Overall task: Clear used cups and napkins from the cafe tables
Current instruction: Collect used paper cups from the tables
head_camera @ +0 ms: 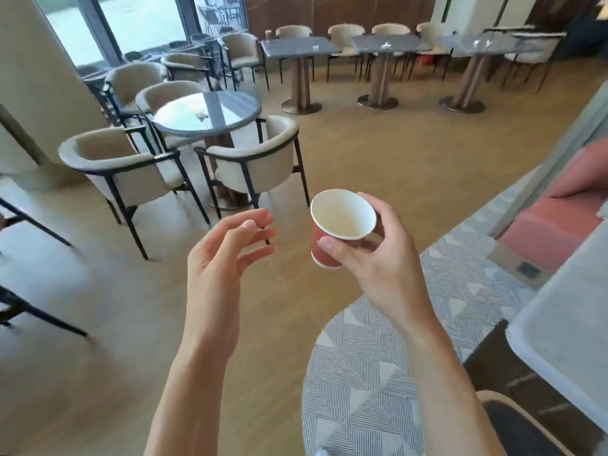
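Wood-look floor (378, 153) fills the cafe, with a striped rug (362, 373) underfoot, cream armchairs (121, 166) around a round glass tabletop (207, 115), and three grey square tabletops (297, 47) along the far wall, each seeming to carry something small and pale, too blurred to name. Collecting looks to be midway: the right hand (371, 255) pinches a red paper cup (339, 228) tilted in mid-air between thumb and fingers, apparently empty, while the left hand (223, 255) hangs loosely spread, holding nothing. Next, I judge, comes walking to those tabletops so the free hand can gather what remains.
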